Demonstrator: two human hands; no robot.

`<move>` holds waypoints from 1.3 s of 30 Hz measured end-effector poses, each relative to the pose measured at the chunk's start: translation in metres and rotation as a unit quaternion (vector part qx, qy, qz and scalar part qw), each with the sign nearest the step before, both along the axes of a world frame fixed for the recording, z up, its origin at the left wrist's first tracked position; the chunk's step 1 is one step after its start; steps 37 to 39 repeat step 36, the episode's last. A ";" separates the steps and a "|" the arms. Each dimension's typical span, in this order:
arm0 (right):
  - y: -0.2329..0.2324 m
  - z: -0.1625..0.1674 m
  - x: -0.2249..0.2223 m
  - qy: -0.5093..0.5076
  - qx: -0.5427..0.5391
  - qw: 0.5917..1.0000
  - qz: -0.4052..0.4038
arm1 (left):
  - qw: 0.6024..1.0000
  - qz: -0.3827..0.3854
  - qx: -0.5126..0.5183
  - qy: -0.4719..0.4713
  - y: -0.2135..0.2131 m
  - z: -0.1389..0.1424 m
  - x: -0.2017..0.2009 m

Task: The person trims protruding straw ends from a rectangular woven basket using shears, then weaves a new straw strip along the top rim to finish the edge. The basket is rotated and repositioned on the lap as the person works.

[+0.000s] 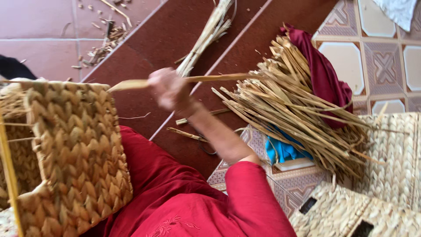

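Dried straw strand [210, 79], long, flat, pale tan, gripped by right hand [169, 90]

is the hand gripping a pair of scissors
No, the right hand is closed around a long flat straw strip, held out above the floor beside the woven basket.

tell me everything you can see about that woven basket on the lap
The woven basket is a boxy piece plaited from flat, dried straw-coloured strands in a chunky herringbone pattern. It stands tilted at the left of the view, one broad side facing the camera, its lower corner resting against the red-clothed lap. A thin yellow rod runs along its left edge. Its rim is thicker and braided. Neither hand visibly touches it; the right hand holds a strand above it.
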State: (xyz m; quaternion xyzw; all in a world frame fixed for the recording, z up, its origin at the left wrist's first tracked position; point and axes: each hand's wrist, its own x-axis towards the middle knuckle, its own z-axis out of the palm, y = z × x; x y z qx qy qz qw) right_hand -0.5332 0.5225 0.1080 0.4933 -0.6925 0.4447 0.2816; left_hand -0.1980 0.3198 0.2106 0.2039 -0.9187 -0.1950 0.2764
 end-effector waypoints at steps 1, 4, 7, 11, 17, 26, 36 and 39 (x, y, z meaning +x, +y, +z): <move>-0.020 0.014 0.017 -0.022 -0.031 0.998 0.046 | 1.000 0.001 0.005 0.005 -0.001 0.002 0.000; -0.056 0.052 0.071 0.033 0.043 0.995 0.089 | 1.000 0.003 0.021 0.017 -0.005 0.012 0.009; -0.098 0.086 0.113 -0.011 0.029 0.983 0.180 | 0.998 0.010 0.045 0.039 -0.016 0.029 0.021; -0.132 0.117 0.151 -0.013 0.048 0.962 0.268 | 0.990 0.006 0.118 0.074 -0.041 0.047 0.025; -0.187 0.147 0.164 0.052 0.040 0.942 0.328 | 0.934 0.112 0.278 0.196 -0.078 0.055 0.036; -0.245 0.179 0.131 -0.253 0.265 0.848 0.384 | 0.614 0.013 0.483 0.624 -0.200 0.043 0.100; -0.337 0.181 0.175 -0.293 0.348 0.817 0.354 | 0.694 -0.020 0.567 0.443 -0.224 0.004 0.066; -0.337 0.181 0.175 -0.293 0.348 0.817 0.354 | 0.694 -0.020 0.567 0.443 -0.224 0.004 0.066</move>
